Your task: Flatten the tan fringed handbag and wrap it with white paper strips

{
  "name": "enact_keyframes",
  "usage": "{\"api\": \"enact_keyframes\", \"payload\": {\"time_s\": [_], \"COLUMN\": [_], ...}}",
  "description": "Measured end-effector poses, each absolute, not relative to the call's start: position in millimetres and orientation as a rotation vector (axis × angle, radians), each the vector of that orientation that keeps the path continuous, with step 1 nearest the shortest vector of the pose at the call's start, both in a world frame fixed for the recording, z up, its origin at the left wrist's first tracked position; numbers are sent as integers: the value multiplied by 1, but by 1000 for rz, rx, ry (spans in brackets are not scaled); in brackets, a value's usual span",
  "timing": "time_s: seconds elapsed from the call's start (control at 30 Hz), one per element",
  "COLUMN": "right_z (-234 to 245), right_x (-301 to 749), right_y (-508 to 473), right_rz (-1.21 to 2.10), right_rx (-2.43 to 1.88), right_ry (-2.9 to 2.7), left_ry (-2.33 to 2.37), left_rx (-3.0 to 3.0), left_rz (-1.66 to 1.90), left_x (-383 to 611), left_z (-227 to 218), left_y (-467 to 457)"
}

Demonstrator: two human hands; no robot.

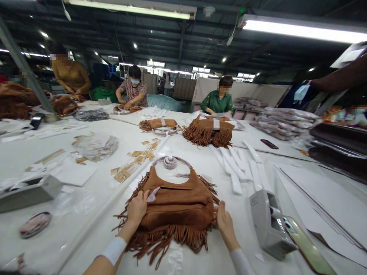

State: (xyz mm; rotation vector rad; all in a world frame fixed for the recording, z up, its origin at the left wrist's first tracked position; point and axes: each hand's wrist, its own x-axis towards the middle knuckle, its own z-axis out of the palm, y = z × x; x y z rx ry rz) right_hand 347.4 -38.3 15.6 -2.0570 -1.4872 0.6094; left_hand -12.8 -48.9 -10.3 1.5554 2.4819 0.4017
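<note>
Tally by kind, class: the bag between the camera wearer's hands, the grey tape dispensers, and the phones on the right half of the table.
Brown fringed bag: 1
Left tape dispenser and right tape dispenser: 2
Dark phone and gold phone: 2
Total: 5

No word, brand or number can be read with certainty. A dark handwritten mark stands on the side of the grey tape dispenser at the right of the table, but its strokes are too small to make out. Across the chest of the striped shirt on a co-worker runs a line of red lettering, too blurred to spell. On the tan tags scattered on the table, any print is too small to read
</note>
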Motion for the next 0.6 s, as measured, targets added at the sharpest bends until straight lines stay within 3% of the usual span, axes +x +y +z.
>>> {"api": "enact_keyframes", "payload": {"time_s": [0.4, 0.6], "right_z": [14, 10], "right_x": [288, 287], "right_y": [-32, -32], "right_rz": [252, 187], "right_rx": [-2278, -2388], "right_ry": [-1506, -1511], "left_ry": [2181, 1806], "left_rx": [1463, 1365], "left_rz": [631, 779], "left_x": [-22, -48], "left_z": [-5, 7], "left_y": [-42, -20]}}
